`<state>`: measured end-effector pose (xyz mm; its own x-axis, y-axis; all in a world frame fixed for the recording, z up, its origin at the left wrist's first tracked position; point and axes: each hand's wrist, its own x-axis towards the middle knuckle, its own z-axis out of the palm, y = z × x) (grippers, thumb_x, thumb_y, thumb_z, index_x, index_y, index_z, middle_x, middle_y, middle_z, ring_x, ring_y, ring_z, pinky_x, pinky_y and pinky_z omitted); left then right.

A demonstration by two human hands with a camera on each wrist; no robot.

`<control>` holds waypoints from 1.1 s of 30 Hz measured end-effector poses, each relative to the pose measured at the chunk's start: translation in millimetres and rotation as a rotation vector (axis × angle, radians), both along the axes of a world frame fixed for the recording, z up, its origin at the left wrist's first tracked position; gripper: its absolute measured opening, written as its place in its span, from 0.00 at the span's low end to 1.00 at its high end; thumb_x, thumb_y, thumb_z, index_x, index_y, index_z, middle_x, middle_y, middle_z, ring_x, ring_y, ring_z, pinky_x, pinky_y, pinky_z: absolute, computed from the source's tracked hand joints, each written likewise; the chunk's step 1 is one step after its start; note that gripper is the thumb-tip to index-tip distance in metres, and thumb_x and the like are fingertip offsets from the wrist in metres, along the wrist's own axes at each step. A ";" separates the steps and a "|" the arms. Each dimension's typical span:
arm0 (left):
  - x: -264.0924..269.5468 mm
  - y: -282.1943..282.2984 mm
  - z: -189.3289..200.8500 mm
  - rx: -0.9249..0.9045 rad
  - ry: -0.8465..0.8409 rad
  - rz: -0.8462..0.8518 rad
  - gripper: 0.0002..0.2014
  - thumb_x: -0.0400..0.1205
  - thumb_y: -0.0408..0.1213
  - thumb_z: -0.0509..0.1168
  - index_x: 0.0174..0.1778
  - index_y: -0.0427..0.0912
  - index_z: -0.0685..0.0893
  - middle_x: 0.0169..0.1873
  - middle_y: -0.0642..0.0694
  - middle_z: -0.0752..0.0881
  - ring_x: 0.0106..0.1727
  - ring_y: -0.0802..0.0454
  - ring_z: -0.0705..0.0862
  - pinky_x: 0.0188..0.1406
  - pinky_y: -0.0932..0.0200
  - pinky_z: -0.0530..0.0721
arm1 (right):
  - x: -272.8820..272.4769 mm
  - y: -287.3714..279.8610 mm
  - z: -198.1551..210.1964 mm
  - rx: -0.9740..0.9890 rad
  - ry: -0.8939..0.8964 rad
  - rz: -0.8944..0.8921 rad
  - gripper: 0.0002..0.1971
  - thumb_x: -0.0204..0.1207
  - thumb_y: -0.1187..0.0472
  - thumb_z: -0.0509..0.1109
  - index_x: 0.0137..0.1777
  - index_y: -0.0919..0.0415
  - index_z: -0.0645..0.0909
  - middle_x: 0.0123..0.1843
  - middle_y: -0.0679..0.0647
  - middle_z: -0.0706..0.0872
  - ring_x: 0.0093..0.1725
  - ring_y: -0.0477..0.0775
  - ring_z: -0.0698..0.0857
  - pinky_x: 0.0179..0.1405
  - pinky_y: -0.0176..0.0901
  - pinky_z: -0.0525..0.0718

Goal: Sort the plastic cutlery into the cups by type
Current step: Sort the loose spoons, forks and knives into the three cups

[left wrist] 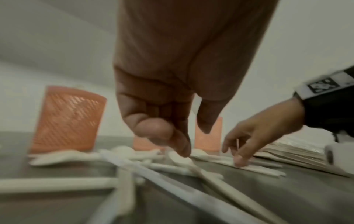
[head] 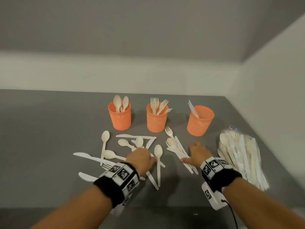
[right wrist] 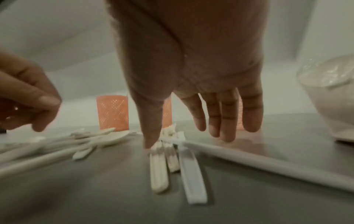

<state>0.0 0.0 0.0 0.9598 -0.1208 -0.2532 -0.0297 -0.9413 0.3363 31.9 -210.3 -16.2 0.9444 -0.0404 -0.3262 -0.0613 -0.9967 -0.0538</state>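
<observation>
1. Three orange mesh cups are seen in a row on the grey table (head: 49, 129) from the head view: the spoon cup (head: 120, 116), the fork cup (head: 157, 118) and the knife cup (head: 200, 120).
2. Loose spoons, forks and knives (head: 132, 149) are spread in front of the cups.
3. The left hand (head: 141, 157) is held over the left pile. Only in the left wrist view are its fingers (left wrist: 162, 133) shown curled, with the tips down on a spoon; whether it is gripped cannot be told.
4. The right hand (head: 198, 153) is shown best in the right wrist view: fingers (right wrist: 220, 115) are loose and straight, and the thumb is pressed on a fork handle (right wrist: 158, 169).
5. A clear bag of cutlery (head: 242, 156) is lying at the right.
</observation>
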 end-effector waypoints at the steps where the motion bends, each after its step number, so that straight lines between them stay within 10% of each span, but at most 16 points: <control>1: 2.3 -11.6 -3.0 0.023 0.041 -0.018 0.23 0.82 0.52 0.57 0.45 0.33 0.82 0.51 0.37 0.86 0.55 0.41 0.84 0.47 0.53 0.77 | 1.9 3.0 0.3 -0.027 0.032 0.009 0.30 0.71 0.41 0.70 0.65 0.62 0.74 0.66 0.59 0.77 0.67 0.60 0.77 0.64 0.52 0.77; 10: 12.2 -51.6 -28.9 0.094 0.107 0.015 0.14 0.81 0.38 0.59 0.58 0.33 0.81 0.58 0.37 0.84 0.61 0.39 0.83 0.58 0.51 0.80 | 7.0 3.8 -20.6 0.068 0.064 -0.007 0.17 0.79 0.63 0.60 0.65 0.72 0.74 0.65 0.67 0.81 0.65 0.65 0.80 0.61 0.48 0.77; 20: 4.7 -47.2 -30.2 -0.586 0.061 0.340 0.06 0.78 0.25 0.54 0.46 0.40 0.67 0.39 0.38 0.81 0.39 0.41 0.79 0.38 0.51 0.77 | 9.4 -7.3 -35.9 0.026 -0.008 0.117 0.15 0.81 0.68 0.54 0.66 0.71 0.66 0.70 0.68 0.73 0.69 0.66 0.75 0.66 0.52 0.73; 26: 1.1 -44.3 -25.7 -0.982 0.004 0.486 0.15 0.82 0.43 0.61 0.31 0.45 0.67 0.25 0.49 0.68 0.26 0.53 0.66 0.29 0.57 0.68 | 9.2 -17.6 -8.8 0.142 0.041 0.239 0.15 0.81 0.64 0.54 0.64 0.71 0.70 0.67 0.67 0.75 0.65 0.65 0.77 0.61 0.51 0.75; 33: -1.9 -56.4 -10.0 -1.174 -0.052 0.383 0.39 0.57 0.62 0.75 0.59 0.46 0.73 0.38 0.51 0.75 0.33 0.61 0.75 0.33 0.66 0.73 | 2.2 25.4 43.2 0.720 -0.061 0.424 0.05 0.81 0.63 0.56 0.49 0.52 0.72 0.45 0.54 0.80 0.49 0.58 0.80 0.48 0.45 0.79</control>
